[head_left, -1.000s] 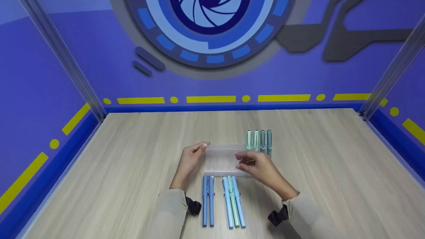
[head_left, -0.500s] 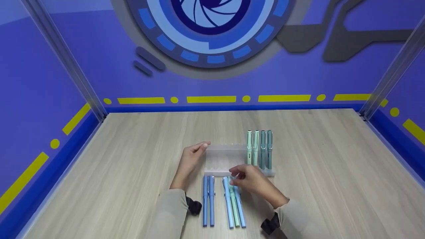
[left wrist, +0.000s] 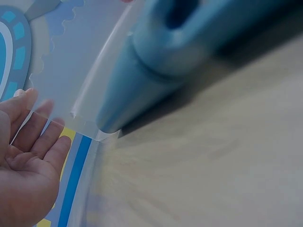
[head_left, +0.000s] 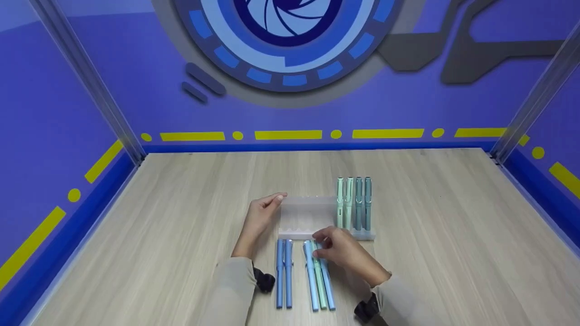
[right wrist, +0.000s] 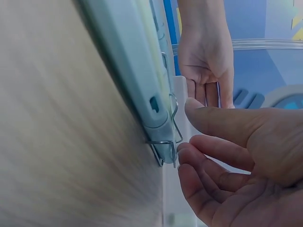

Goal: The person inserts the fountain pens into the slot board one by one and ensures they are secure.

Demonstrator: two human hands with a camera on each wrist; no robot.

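Observation:
My left hand (head_left: 262, 219) pinches the left upper edge of a clear plastic pen rack (head_left: 308, 217); in the left wrist view its fingers show behind the transparent sheet. The right hand (head_left: 342, 249) is at the cap ends of three pens lying side by side: a light blue pen (head_left: 311, 276), a mint green pen (head_left: 321, 283) and another light blue pen (head_left: 330, 290). In the right wrist view, thumb and fingers stand apart, fingertips right by a pen's wire clip (right wrist: 163, 143). Two darker blue pens (head_left: 284, 274) lie to the left.
Several pens, mint ones (head_left: 344, 203) and dark teal ones (head_left: 363, 203), stand in the rack's right end. The wooden table (head_left: 190, 203) is bounded by blue patterned walls (head_left: 290, 117). Black wrist cameras (head_left: 264, 280) sit on both sleeves.
The right hand has moved from in front of the rack down toward me to the cap ends of the three pens. The left hand has stayed on the rack's edge.

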